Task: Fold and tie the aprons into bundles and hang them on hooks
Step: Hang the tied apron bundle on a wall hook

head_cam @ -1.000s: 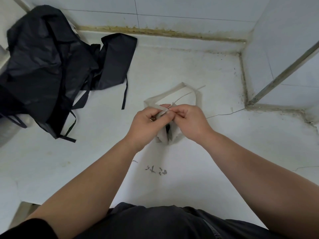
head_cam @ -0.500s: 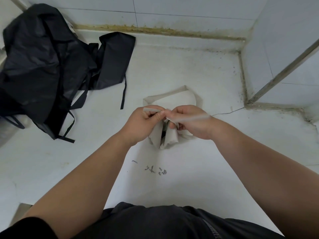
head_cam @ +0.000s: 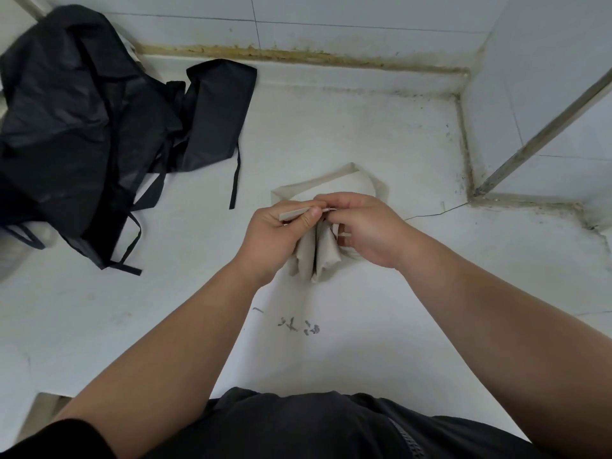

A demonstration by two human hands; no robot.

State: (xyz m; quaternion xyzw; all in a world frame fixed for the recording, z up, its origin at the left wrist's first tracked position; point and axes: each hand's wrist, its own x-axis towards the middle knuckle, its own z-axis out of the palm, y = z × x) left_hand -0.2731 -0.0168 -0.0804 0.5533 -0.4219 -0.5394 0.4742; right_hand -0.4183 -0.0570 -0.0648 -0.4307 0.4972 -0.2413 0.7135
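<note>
So since a second ago the loose tie ends that were sticking up past the bundle are gone. We've been pulling them down tight, and the hands are sitting lower and closer over the cloth.

Biggest thing first: the white counter (head_cam: 381,342) is carrying everything. The heap of black aprons (head_cam: 82,127) is lying well off to the left of the beige apron (head_cam: 318,256) and further back. We're guessing they're parked there so their dangling straps aren't tangling with the one being worked on. None of them is folded yet.

The beige apron is lying on the counter right under both hands, folded into a narrow bundle. Its neck loop (head_cam: 331,177) is fanning out just behind it, probably being kept free for hanging later.

The left hand (head_cam: 275,240) is on the bundle's left side, thumb and forefinger pinching a flat end of the tie (head_cam: 296,213), with the rest of the fingers curled in. The right hand (head_cam: 367,226) is on the bundle's right side, fingers curled over the top and gripping the other end as far as we can tell. Holding both ends like this keeps the knot from slipping.

A few pen marks (head_cam: 299,326) are sitting just in front of the bundle. No hooks are showing anywhere.
</note>
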